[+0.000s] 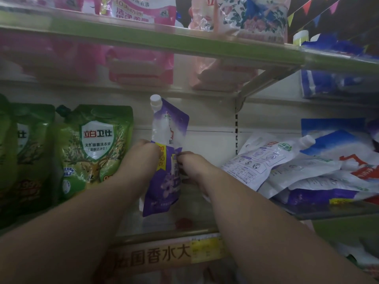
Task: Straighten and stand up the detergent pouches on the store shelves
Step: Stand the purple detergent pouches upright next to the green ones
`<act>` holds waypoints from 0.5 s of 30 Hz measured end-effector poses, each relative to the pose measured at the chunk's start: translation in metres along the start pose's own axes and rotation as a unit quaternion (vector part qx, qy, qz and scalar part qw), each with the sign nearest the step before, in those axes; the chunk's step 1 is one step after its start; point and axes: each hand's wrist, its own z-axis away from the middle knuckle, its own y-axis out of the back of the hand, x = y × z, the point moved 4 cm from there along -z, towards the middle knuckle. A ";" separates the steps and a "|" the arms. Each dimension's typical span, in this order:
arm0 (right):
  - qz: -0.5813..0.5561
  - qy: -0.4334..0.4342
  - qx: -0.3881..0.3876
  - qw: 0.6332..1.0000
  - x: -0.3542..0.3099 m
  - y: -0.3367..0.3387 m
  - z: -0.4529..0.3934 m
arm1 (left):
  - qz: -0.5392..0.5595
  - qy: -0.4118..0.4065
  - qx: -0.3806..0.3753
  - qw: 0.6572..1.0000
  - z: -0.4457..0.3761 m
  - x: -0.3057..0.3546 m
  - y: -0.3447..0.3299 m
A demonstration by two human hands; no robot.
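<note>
A purple and white detergent pouch [167, 156] with a white cap stands upright in the middle of the shelf [164, 232]. My left hand [141, 158] grips its left edge and my right hand [191, 167] grips its right edge, at mid-height. Its base sits on the shelf floor. To the right, a heap of white, blue and purple pouches [297, 169] lies flat and tumbled. To the left, green pouches [92, 148] stand upright in a row.
The upper shelf [164, 39] carries pink and floral pouches and overhangs the work area, with a bracket [262, 83] on the right. A yellow price label [205, 250] sits on the shelf's front rail. Bare shelf floor lies between the held pouch and the heap.
</note>
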 end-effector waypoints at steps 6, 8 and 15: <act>-0.013 -0.005 -0.014 1.000 0.010 0.000 -0.006 | 0.089 0.085 -0.058 0.991 0.001 -0.016 -0.002; -0.006 -0.001 -0.018 1.000 0.011 0.000 -0.008 | 0.080 0.071 -0.077 0.991 -0.001 -0.018 -0.002; -0.035 -0.004 -0.034 0.999 0.011 -0.001 -0.007 | 0.152 0.023 -0.073 0.985 0.016 -0.019 0.004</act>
